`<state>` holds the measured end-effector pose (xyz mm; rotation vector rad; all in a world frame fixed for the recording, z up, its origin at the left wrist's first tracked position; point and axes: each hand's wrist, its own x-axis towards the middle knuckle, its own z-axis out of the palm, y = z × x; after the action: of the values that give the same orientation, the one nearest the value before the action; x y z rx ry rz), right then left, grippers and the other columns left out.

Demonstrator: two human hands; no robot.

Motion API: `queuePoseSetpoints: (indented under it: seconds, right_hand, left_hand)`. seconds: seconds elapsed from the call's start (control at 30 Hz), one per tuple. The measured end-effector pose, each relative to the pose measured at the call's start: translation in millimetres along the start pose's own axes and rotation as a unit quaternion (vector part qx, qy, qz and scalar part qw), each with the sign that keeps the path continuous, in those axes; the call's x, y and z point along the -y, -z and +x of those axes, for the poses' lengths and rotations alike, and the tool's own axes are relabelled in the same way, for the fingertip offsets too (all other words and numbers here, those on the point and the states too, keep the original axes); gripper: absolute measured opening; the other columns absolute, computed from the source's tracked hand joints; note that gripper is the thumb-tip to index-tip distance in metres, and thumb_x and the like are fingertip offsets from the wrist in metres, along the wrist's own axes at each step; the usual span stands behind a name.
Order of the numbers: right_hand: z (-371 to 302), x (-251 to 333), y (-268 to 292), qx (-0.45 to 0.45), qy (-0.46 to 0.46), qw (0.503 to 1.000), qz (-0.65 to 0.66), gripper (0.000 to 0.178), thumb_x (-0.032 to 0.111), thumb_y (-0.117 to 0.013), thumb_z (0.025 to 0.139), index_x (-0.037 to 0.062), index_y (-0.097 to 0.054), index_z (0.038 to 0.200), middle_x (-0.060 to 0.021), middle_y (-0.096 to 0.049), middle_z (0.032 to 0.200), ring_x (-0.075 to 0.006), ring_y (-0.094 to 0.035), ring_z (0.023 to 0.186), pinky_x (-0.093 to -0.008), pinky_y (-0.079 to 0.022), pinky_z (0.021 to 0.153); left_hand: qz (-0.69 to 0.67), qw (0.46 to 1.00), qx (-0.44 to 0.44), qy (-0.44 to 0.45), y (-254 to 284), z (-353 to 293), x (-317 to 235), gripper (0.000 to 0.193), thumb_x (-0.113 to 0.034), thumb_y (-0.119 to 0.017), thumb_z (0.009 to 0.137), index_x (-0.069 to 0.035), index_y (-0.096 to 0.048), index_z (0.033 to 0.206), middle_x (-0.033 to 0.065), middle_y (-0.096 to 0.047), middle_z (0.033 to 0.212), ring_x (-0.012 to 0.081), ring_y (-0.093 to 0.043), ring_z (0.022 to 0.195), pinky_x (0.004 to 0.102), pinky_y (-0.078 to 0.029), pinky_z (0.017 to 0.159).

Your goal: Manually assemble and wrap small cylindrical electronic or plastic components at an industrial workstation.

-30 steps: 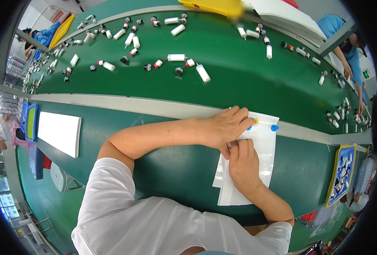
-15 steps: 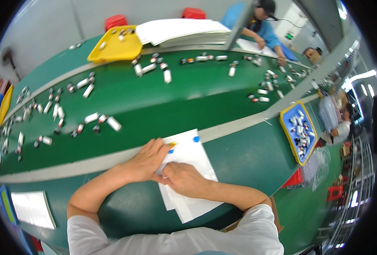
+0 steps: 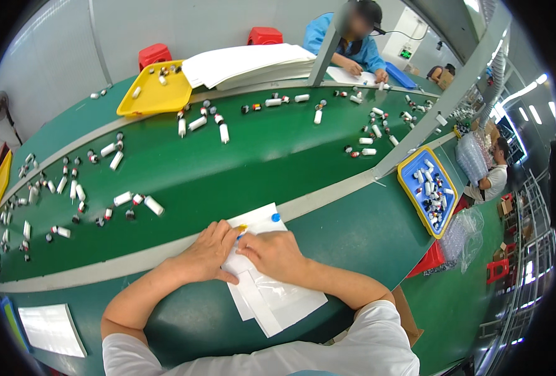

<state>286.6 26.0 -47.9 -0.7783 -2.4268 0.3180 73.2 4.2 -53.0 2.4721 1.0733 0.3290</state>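
Here on the near counter [image 3: 353, 241], straight ahead, lie the overlapping white sheets [image 3: 290, 316], part glossy, top edge lapping over the pale rail [image 3: 328, 197]. The left hand [image 3: 210, 252] comes in at ten o'clock, fingers extended, thumb spread wide. The right hand [image 3: 279, 254] bends its fingers by the yellow piece [image 3: 243, 228]; whether they pinch anything, I can't tell! This looks like a positioning step at the sheets' eleven o'clock edge, and the move seems to call for a steady left hand and a fine right-hand touch. A blue knob [image 3: 276, 217] marks the one o'clock corner. Farther out, the yellow-rimmed blue tray [image 3: 454, 199] sits at two, the yellow tray [image 3: 155, 97] at eleven.
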Motion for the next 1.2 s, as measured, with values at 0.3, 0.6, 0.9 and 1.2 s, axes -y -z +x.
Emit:
queuePoseSetpoints:
  seconds: [0.3, 0.6, 0.9, 1.2]
  right_hand:
    - [36, -117, 51, -0.212, -0.181, 0.936, 0.216, 0.086, -0.006, -0.065, 0.081, 0.0152, -0.021, 0.153, -0.0142, -0.047, 0.139, -0.0232, -0.052, 0.122, -0.037, -0.05, 0.089]
    - [-29, -303, 126, -0.07, -0.359, 0.844, -0.393, 0.089, -0.008, -0.066, 0.074, 0.0241, -0.031, 0.15, -0.0124, -0.044, 0.134, -0.0345, -0.052, 0.122, -0.0494, -0.048, 0.094]
    - [10, -275, 114, -0.009, -0.318, 0.846, -0.429, 0.085, -0.006, -0.062, 0.08, 0.0248, -0.026, 0.151, -0.0132, -0.037, 0.144, -0.0351, -0.052, 0.125, -0.0704, -0.034, 0.101]
    - [-9, -246, 123, -0.086, -0.309, 0.897, -0.303, 0.097, -0.021, -0.057, 0.073, 0.0185, -0.019, 0.153, -0.0176, -0.039, 0.134, -0.037, -0.062, 0.105, -0.0411, -0.054, 0.08]
  left_hand:
    - [-0.002, 0.999, 0.021, 0.038, -2, -2, -3, 0.107, -0.04, -0.091, 0.058, 0.008, -0.037, 0.136, 0.018, -0.039, 0.114, 0.0349, -0.043, 0.112, 0.0438, -0.039, 0.101]
    - [-0.024, 0.999, 0.019, 0.013, -4, 15, -5, 0.102, -0.043, -0.089, 0.059, 0.008, -0.039, 0.132, 0.0182, -0.04, 0.112, 0.0342, -0.043, 0.11, 0.0417, -0.038, 0.1]
    - [-0.09, 0.995, 0.005, 0.042, 3, 18, -1, 0.056, -0.009, -0.073, 0.083, 0.002, -0.047, 0.132, 0.017, -0.045, 0.118, 0.0319, -0.052, 0.106, 0.0419, -0.044, 0.092]
    - [-0.067, 0.967, -0.202, 0.138, -10, 35, 8, 0.053, -0.004, -0.075, 0.076, -0.005, -0.055, 0.125, 0.0118, -0.067, 0.096, 0.0298, -0.064, 0.089, 0.0412, -0.05, 0.076]
